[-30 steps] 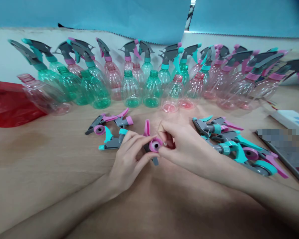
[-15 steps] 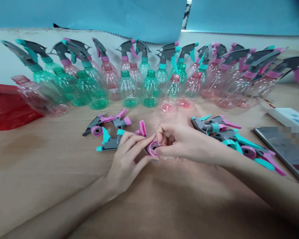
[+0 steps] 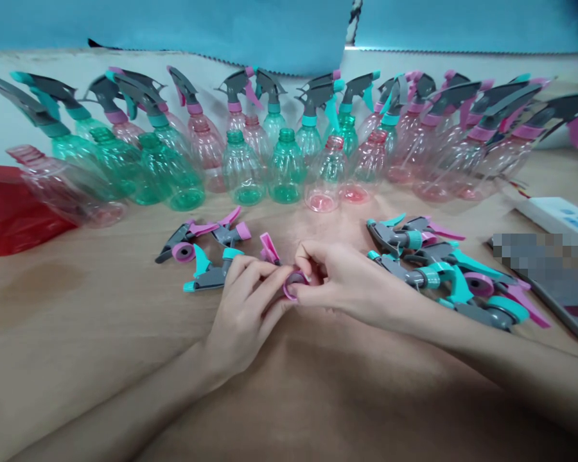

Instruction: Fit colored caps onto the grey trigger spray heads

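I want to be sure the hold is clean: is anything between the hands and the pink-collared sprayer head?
Nothing visible. The left hand and right hand both touch the sprayer head directly; the other heads lie off to either side.

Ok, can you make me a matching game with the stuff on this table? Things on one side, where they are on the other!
Things:
1. red plastic bag
2. pink spray head
3. pile of loose spray heads
4. white remote

Places:
A. between the left hand and right hand
B. far right edge of the table
C. far left edge of the table
D. just right of the right hand

Pairs: 1-C, 2-A, 3-D, 4-B
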A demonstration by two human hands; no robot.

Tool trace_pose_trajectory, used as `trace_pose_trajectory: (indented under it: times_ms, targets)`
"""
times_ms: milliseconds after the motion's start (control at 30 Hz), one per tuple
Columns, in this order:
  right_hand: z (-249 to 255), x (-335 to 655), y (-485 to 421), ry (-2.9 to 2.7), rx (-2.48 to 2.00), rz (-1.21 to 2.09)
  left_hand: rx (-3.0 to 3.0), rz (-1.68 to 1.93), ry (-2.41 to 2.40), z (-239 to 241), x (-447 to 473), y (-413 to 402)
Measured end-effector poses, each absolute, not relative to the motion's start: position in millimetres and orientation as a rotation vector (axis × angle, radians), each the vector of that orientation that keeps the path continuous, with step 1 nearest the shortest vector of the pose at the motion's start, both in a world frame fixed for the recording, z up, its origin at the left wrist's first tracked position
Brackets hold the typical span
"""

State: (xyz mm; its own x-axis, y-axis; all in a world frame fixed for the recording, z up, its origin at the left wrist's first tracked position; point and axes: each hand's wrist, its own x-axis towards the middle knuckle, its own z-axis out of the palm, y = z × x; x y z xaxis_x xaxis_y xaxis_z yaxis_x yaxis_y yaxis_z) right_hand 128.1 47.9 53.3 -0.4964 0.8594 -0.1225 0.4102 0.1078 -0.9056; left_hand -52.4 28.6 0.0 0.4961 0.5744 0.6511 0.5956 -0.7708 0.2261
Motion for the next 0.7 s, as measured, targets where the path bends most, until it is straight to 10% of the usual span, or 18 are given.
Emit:
trace_pose_trajectory:
  times_ms: [700]
  targets:
    - [59.7,146.7,72.6,-2.026,-1.172,1.756,-2.928,-1.057,-1.157,0.9,-46.0,38.3]
